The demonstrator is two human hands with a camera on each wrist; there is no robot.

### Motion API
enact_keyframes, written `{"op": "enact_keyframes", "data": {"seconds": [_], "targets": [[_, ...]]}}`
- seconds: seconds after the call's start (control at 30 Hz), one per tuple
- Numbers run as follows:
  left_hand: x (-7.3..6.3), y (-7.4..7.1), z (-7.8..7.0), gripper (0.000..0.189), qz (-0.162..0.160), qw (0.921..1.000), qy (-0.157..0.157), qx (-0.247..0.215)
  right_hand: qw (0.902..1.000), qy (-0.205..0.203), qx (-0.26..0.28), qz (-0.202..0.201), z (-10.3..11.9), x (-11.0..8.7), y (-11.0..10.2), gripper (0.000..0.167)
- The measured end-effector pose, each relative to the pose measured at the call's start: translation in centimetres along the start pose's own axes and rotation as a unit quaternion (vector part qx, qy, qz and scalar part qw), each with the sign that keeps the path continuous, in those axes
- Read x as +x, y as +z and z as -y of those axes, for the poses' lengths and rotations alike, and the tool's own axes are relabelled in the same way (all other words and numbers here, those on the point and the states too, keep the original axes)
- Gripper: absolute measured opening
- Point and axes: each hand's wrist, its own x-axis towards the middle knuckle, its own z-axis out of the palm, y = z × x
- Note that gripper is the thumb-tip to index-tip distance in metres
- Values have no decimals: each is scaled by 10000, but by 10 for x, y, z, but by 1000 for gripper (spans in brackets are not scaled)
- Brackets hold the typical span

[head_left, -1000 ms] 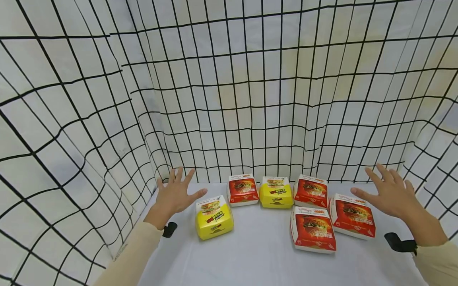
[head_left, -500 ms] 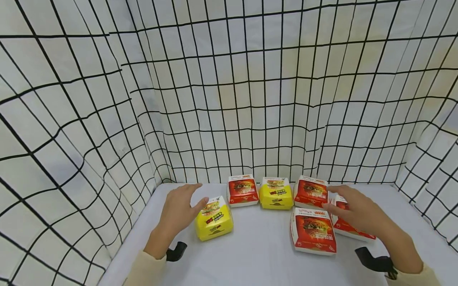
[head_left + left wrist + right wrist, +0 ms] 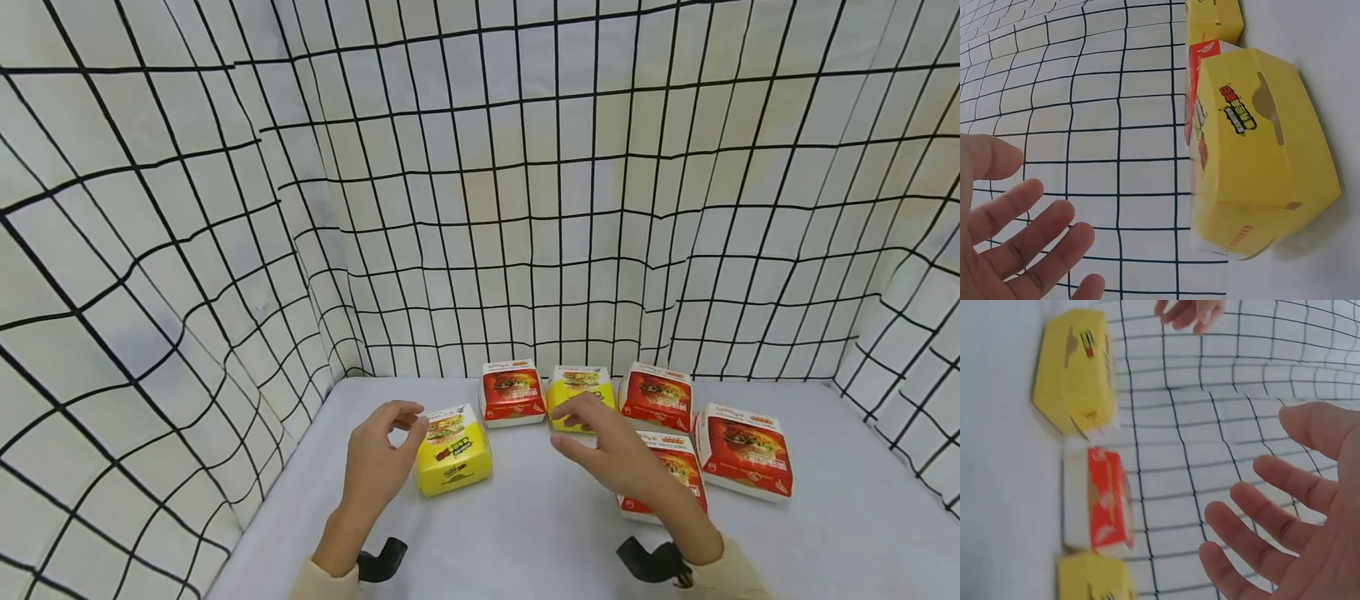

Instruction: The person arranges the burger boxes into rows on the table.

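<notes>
In the head view, my left hand (image 3: 381, 457) hovers beside a yellow burger box (image 3: 455, 454), its fingers loosely bent and holding nothing. The left wrist view has this yellow box (image 3: 1260, 144) to the right of the spread fingers (image 3: 1063, 253), apart from them. My right hand (image 3: 622, 454), empty too, is over the table before a second yellow burger box (image 3: 581, 382) and covers part of it. Its forearm hides part of a red burger box (image 3: 675, 454). Relaxed fingers (image 3: 1260, 544) show in the right wrist view.
Another red box (image 3: 513, 393) stands at the back between the yellow ones. Two more red boxes, one at the back (image 3: 657, 398) and one at the right (image 3: 746, 452), lie on the white table (image 3: 525, 533). Black-lined white walls (image 3: 495, 208) enclose the table's back and sides.
My right hand has swept left from beyond the rightmost red box to the middle. My left hand has drawn back toward me and its fingers have bent. The boxes stay put.
</notes>
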Motion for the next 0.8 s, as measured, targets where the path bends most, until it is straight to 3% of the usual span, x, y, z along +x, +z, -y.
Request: {"op": "enact_keyframes", "data": {"seconds": [0.27, 0.5, 0.8], "targets": [[4, 4, 25, 20, 78, 9989, -468, 54, 9956, 476, 785, 202, -1, 22, 59, 34], [0, 11, 42, 24, 559, 9932, -992, 227, 9874, 758, 1262, 582, -9, 32, 106, 42], [1, 21, 58, 45, 1212, 9824, -1408, 197, 9802, 912, 1520, 878, -21, 30, 126, 61]]}}
